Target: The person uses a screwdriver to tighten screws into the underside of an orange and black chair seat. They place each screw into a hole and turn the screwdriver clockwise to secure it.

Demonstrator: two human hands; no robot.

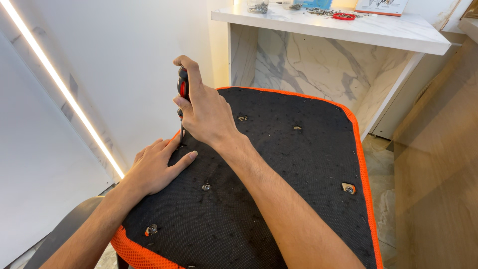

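Note:
A chair seat lies upside down, its black fabric underside (284, 164) edged with orange mesh (129, 251). My right hand (204, 109) grips a red and black screwdriver (182, 87) held upright, its shaft pointing down at the seat's left edge. My left hand (157, 167) rests flat on the black fabric beside the screwdriver tip, fingers spread around it. Several metal screws or inserts sit in the fabric, one (205, 187) near my left hand, one (151, 229) at the front left and one (349, 188) at the right.
A white marble-patterned counter (398, 32) stands behind the seat, with a red ring (344, 16), jars and scattered small hardware on it. A white wall with a lit strip (59, 84) is on the left. A wooden panel (438, 164) rises on the right.

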